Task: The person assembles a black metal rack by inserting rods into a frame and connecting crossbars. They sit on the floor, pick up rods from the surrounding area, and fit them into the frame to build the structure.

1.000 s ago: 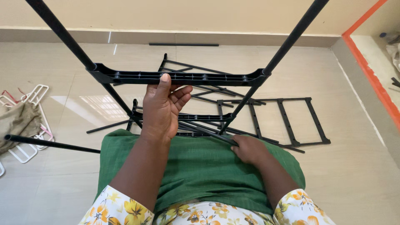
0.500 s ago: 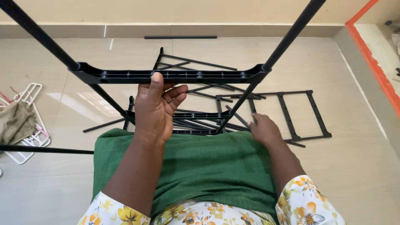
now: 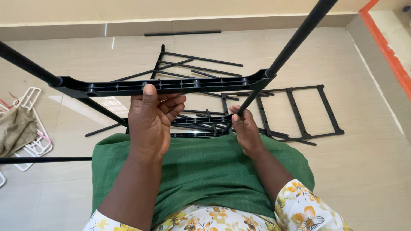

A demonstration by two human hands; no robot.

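A black plastic crossbar (image 3: 192, 84) of a half-built rack stretches across the middle, with black rods running up from each end: one rod (image 3: 25, 66) to the upper left, another rod (image 3: 299, 36) to the upper right. My left hand (image 3: 150, 122) grips the crossbar from below, thumb over its front edge. My right hand (image 3: 245, 128) is closed around a lower black rod (image 3: 248, 102) that slants down from the crossbar's right end to a second crossbar (image 3: 195, 121) near my lap.
Loose black ladder-shaped frames (image 3: 310, 113) and thin rods (image 3: 201, 64) lie on the beige tiled floor beyond my green skirt (image 3: 205, 171). One black rod (image 3: 182, 33) lies along the far wall. White wire hangers and a brown cloth (image 3: 17, 130) sit at left. An orange-edged step (image 3: 389, 51) is at right.
My right hand has left my lap, crossed the loose rods and closed on the slanting rod. The crossbar has tilted, its left end lower.
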